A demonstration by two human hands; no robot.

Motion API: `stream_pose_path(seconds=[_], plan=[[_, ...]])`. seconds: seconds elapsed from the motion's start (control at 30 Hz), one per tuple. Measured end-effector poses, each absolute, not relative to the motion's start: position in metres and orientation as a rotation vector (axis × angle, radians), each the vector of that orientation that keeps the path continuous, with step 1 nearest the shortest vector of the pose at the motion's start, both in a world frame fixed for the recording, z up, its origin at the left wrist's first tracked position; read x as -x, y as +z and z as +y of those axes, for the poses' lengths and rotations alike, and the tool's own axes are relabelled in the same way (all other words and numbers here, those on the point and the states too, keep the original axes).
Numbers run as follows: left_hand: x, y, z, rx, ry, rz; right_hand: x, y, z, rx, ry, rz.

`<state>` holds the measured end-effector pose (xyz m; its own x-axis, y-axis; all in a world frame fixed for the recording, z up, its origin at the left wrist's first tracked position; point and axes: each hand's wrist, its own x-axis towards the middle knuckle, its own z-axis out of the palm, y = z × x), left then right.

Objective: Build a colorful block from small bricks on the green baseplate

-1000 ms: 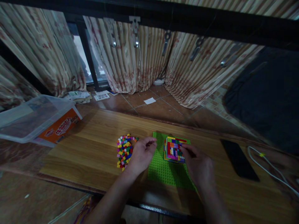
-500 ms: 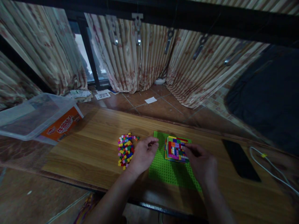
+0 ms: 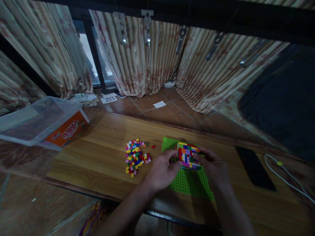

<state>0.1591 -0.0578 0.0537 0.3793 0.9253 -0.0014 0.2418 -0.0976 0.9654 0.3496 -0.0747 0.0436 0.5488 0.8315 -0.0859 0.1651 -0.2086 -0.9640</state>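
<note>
A multicoloured block of small bricks (image 3: pixel 187 155) stands on a green studded baseplate (image 3: pixel 187 182) on the wooden table (image 3: pixel 98 154). My left hand (image 3: pixel 162 172) grips the block's left side with its fingertips. My right hand (image 3: pixel 215 170) holds the block's right side, its fingers curled over the far corner. A loose pile of small coloured bricks (image 3: pixel 135 156) lies just left of my left hand, with a single red brick (image 3: pixel 153 146) a little apart from it.
A clear plastic bin with an orange label (image 3: pixel 41 123) sits at the table's left end. A black phone (image 3: pixel 254 167) and a white cable (image 3: pixel 283 175) lie to the right. Behind the table are tiled floor, striped curtains and a window.
My left hand has moved right from beside the loose pile onto the block's left side. My right hand has closed further around the block's right side. The pile now shows fully.
</note>
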Motion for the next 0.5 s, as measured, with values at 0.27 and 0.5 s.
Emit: stream_pose_path(seconds=[0.27,0.5], plan=[[-0.162,0.048,-0.06,-1.626,0.821,1.096,-0.344,0.048,-0.074,1.602,0.848,-0.745],[-0.152,0.052,-0.051,-1.546,0.868,1.142,-0.342,0.058,-0.074,1.57,0.656,-0.664]])
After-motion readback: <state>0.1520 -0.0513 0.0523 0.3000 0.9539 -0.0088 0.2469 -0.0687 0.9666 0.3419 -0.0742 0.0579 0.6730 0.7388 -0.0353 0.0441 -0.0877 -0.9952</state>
